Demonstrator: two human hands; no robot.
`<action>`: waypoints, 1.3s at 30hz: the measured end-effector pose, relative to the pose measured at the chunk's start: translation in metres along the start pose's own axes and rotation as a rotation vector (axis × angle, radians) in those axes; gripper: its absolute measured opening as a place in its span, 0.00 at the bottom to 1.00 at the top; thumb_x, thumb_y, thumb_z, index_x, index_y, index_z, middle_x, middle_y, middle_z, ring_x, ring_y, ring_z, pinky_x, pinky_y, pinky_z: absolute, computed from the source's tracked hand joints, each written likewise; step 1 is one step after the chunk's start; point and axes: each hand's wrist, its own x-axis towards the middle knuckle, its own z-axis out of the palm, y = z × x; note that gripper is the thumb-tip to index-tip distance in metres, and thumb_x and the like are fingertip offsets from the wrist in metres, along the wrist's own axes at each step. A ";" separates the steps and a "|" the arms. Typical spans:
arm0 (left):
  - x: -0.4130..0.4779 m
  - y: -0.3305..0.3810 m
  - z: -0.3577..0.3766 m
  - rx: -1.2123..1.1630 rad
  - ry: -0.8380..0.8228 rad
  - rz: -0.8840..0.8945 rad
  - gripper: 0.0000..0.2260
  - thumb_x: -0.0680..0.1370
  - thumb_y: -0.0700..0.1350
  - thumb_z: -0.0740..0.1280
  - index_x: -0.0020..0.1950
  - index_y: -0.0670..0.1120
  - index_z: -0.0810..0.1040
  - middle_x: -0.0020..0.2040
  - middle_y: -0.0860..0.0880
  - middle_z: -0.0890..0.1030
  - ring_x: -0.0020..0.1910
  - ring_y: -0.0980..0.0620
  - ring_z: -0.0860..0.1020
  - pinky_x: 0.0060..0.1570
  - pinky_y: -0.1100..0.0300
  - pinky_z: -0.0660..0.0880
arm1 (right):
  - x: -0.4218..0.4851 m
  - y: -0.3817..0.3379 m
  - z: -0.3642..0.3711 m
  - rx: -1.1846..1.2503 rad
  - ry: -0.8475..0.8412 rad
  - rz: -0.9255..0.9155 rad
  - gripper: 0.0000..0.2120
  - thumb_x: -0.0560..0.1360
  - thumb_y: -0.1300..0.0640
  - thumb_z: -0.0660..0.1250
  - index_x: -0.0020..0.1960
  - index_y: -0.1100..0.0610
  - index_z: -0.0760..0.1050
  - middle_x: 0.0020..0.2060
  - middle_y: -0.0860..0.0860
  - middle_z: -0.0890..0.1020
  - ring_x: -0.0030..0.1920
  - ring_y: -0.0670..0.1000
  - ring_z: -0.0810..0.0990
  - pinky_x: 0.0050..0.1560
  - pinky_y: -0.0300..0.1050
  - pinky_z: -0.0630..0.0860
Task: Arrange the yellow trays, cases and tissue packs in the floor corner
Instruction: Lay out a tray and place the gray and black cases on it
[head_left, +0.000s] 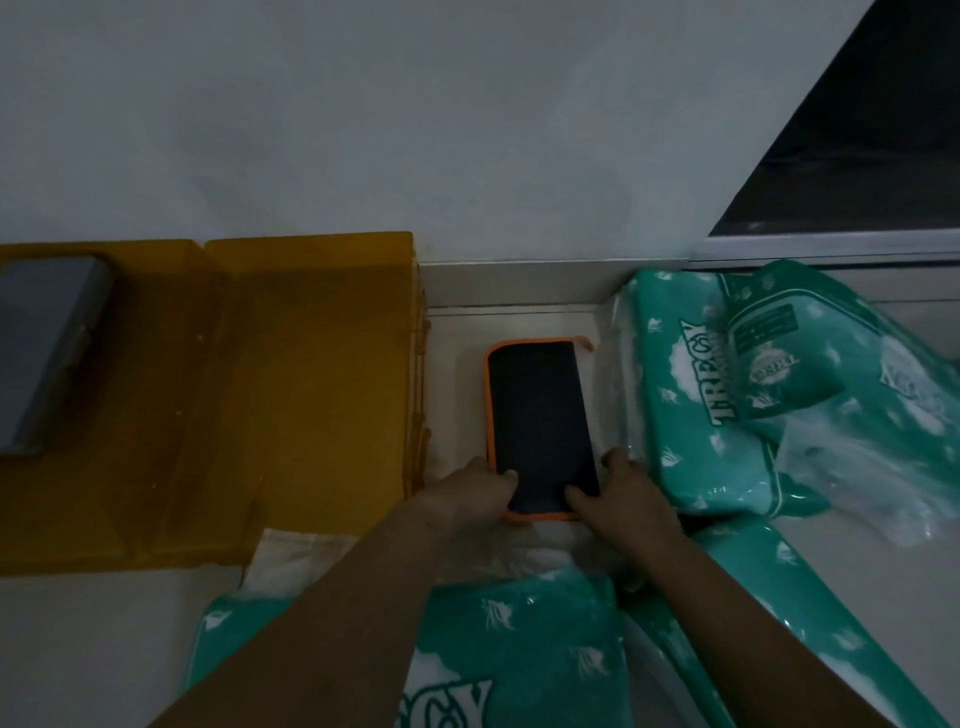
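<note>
Both hands are holding the near end of the dark case (540, 426) with the orange edge. The left hand (475, 491) is pinching its left corner and the right hand (621, 493) its right corner. The case is lying flat, just right of the yellow tray (311, 395) and left of a green tissue pack (680, 415).

your left hand (480, 488) and right hand (618, 493) grip the near end of the dark case with the orange rim (540, 421), flat on the floor by the wall; the yellow trays (291, 395) sit just left of it, a grey case (47, 353) on their far left corner; green tissue packs (691, 415) crowd its right and near sides
</note>
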 end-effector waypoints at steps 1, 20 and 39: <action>0.000 0.000 0.003 0.013 -0.032 -0.013 0.23 0.82 0.52 0.55 0.74 0.42 0.62 0.71 0.43 0.69 0.68 0.44 0.69 0.64 0.58 0.66 | 0.000 0.000 0.001 0.079 -0.059 0.027 0.28 0.70 0.42 0.68 0.61 0.59 0.67 0.52 0.56 0.76 0.51 0.56 0.78 0.45 0.45 0.73; -0.059 0.026 -0.049 -0.261 0.180 0.254 0.02 0.78 0.45 0.64 0.49 0.50 0.74 0.46 0.46 0.81 0.44 0.49 0.79 0.45 0.56 0.78 | -0.035 -0.034 -0.018 1.306 -0.271 0.194 0.15 0.78 0.51 0.65 0.60 0.59 0.73 0.50 0.59 0.85 0.49 0.55 0.86 0.45 0.49 0.81; -0.164 -0.100 -0.163 -0.395 0.340 0.213 0.10 0.78 0.47 0.63 0.58 0.48 0.70 0.52 0.46 0.77 0.50 0.48 0.77 0.45 0.54 0.74 | -0.144 -0.185 0.029 0.867 -0.092 -0.278 0.12 0.78 0.47 0.63 0.56 0.52 0.69 0.51 0.54 0.80 0.49 0.54 0.81 0.48 0.59 0.81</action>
